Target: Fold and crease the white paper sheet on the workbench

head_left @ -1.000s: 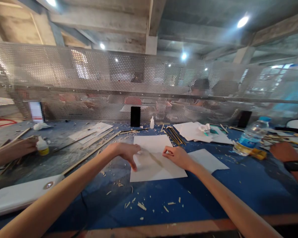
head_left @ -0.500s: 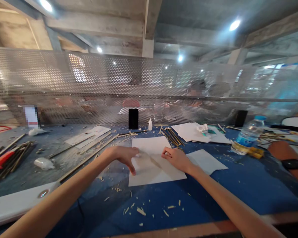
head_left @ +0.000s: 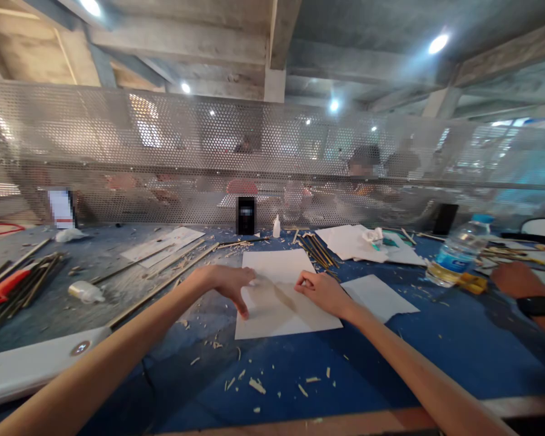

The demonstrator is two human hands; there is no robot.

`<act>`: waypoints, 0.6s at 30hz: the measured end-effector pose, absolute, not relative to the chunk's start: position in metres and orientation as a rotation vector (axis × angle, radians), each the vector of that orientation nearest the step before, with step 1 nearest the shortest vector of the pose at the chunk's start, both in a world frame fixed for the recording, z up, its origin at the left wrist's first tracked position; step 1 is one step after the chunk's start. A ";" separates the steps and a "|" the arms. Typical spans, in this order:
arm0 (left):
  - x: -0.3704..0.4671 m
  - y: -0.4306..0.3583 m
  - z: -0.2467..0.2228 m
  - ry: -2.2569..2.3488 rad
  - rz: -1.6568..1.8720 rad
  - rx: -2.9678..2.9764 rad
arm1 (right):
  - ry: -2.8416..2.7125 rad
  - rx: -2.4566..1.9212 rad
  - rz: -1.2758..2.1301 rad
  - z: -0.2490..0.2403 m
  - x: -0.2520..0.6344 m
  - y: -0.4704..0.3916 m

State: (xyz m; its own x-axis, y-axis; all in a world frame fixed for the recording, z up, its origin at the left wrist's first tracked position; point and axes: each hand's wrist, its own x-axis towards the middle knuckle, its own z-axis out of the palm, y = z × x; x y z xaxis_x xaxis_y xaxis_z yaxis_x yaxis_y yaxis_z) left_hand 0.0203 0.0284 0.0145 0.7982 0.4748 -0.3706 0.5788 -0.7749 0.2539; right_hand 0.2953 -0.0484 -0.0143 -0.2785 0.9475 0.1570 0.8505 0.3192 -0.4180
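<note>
A sheet of white paper lies flat on the blue tabletop in front of me. My left hand rests over its left edge, thumb and fingers spread apart. On the sheet's right side sits my right hand, its fingers curled and the thumb pressed against them. Whatever that pinch may hold is too small or hidden to make out. A second white sheet lies partly behind my right wrist.
Wood shavings litter the table. Thin sticks, a small white bottle and a black phone are beyond the paper. A water bottle stands right, near another person's hand. Perforated metal screen runs behind.
Both my hands keep their places on the paper. The view has shifted slightly, and the black phone's screen now shows a faint lit patch.
</note>
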 end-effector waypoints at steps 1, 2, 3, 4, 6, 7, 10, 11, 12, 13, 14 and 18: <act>0.020 0.028 0.014 0.815 -0.418 2.635 | -2.213 -1.589 0.403 -0.015 0.295 -0.048; 0.020 0.028 0.013 0.832 -0.427 2.638 | -2.214 -1.574 0.450 -0.016 0.294 -0.049; 0.021 0.028 0.013 0.850 -0.435 2.637 | -2.218 -1.562 0.484 -0.016 0.294 -0.049; 0.021 0.028 0.013 0.866 -0.444 2.634 | -2.223 -1.562 0.491 -0.016 0.293 -0.049; 0.021 0.027 0.014 0.888 -0.459 2.628 | -2.241 -1.593 0.417 -0.016 0.291 -0.050; 0.022 0.026 0.015 0.891 -0.461 2.628 | -2.254 -1.611 0.349 -0.015 0.290 -0.051; 0.022 0.025 0.015 0.876 -0.445 2.643 | -2.304 -1.615 0.222 -0.015 0.286 -0.054; 0.022 0.025 0.015 0.875 -0.436 2.644 | -2.319 -1.596 0.237 -0.015 0.285 -0.054; 0.022 0.025 0.015 0.878 -0.432 2.642 | -2.330 -1.577 0.269 -0.015 0.285 -0.055; 0.022 0.025 0.014 0.883 -0.429 2.636 | -2.336 -1.561 0.300 -0.015 0.285 -0.054; 0.022 0.025 0.014 0.889 -0.427 2.630 | -2.334 -1.555 0.315 -0.015 0.286 -0.054; 0.023 0.025 0.013 0.897 -0.426 2.621 | -2.275 -1.631 0.223 -0.018 0.291 -0.049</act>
